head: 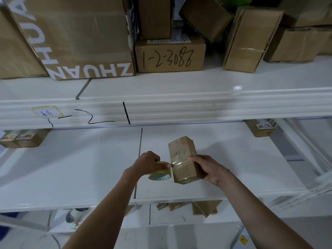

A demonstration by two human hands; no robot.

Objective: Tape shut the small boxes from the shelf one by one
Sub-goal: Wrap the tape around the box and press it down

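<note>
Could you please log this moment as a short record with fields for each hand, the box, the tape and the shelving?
left hand: left hand grips the tape roll
right hand: right hand holds the small box above the middle shelf
tape: a clear strip runs from the roll across the box's face
box: brown cardboard, tilted, faint writing on it
upper shelf: large carton marked ZHUAN; box marked 1-2-3088; more cardboard boxes to the right
task stage: taping under way, strip not yet cut

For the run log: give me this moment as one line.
left hand: grips tape roll | right hand: holds small box | tape across box
</note>
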